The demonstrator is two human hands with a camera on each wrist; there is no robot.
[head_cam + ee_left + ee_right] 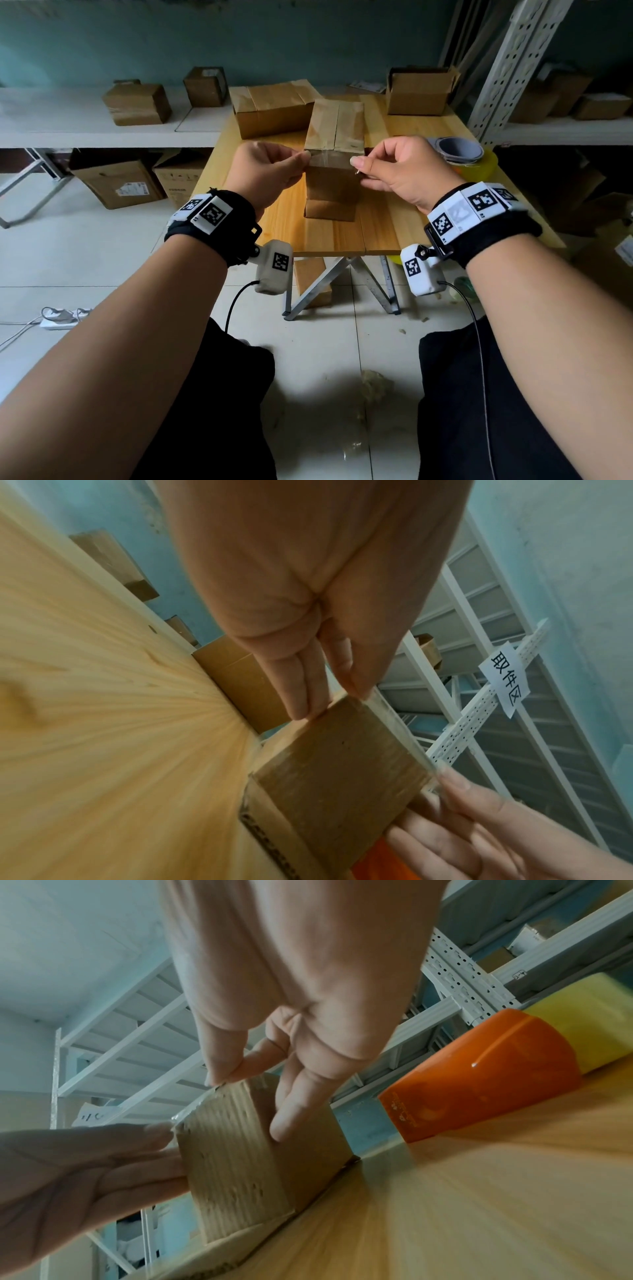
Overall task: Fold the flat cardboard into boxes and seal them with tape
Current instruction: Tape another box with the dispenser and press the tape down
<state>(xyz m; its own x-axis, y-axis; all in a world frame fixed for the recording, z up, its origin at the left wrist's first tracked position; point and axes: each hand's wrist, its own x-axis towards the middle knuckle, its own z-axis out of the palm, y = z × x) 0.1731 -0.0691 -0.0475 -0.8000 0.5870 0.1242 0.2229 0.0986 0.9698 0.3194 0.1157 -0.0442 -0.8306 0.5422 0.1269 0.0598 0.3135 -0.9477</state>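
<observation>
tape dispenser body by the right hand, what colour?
Orange tape dispenser, with a yellowish roll; clearest in right wrist view.

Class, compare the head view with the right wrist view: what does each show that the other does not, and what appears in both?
Only the head view shows the top seam of the cardboard box, the taped box behind it, the open box and the power strip on the floor.

Only the right wrist view shows the orange tape dispenser and the right hand's fingertips from beneath.

Both show the left hand and right hand pinching a clear tape strip over the box's near top edge, on the wooden table.
</observation>
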